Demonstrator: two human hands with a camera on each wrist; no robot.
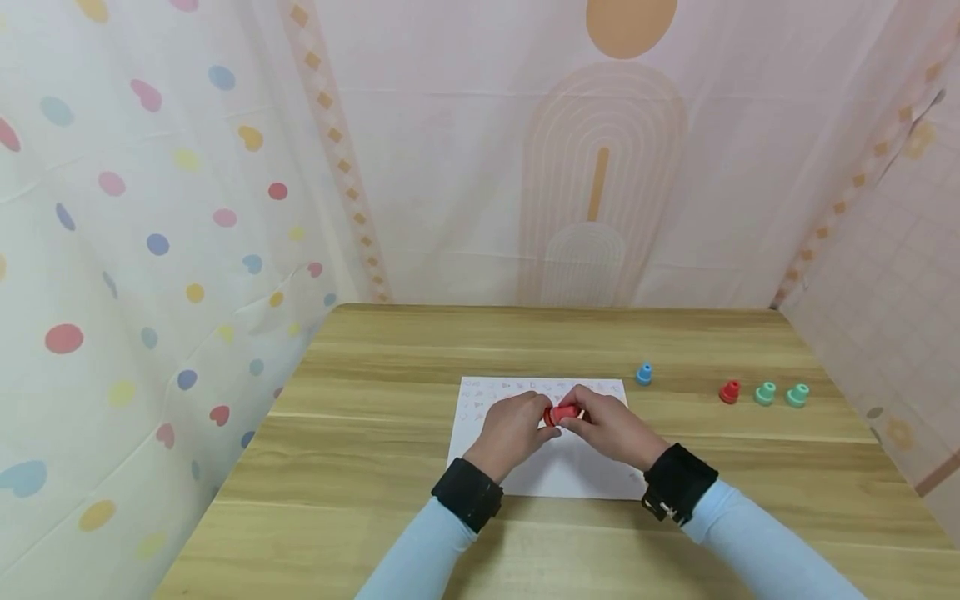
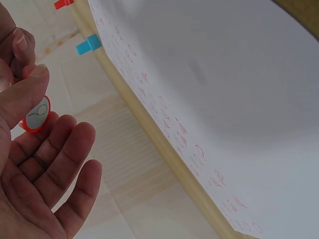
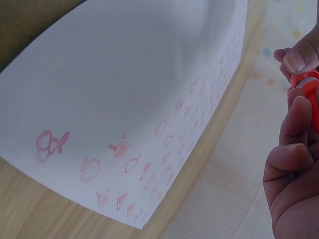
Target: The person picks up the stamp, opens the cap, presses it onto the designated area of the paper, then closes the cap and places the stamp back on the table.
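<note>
Over the white paper (image 1: 573,475), both hands hold one small red stamp (image 1: 564,414) between them. My left hand (image 1: 512,429) pinches its round end at the left, while the fingers of my right hand (image 1: 613,427) grip its narrower body. A racket picture marks the stamp's round face (image 2: 38,115) in the left wrist view, where the other left fingers lie loosely bent. From the right wrist, a pale band shows between the red parts of the stamp (image 3: 312,85). Rows of small red printed marks (image 3: 119,148) run along the paper's far side.
Right of the paper's far corner stands a blue stamp (image 1: 644,374). Farther right on the wooden table (image 1: 360,400), another red stamp (image 1: 730,392) and two green stamps (image 1: 765,393) stand in a row. Patterned curtains (image 1: 450,167) hang behind the table and at its sides.
</note>
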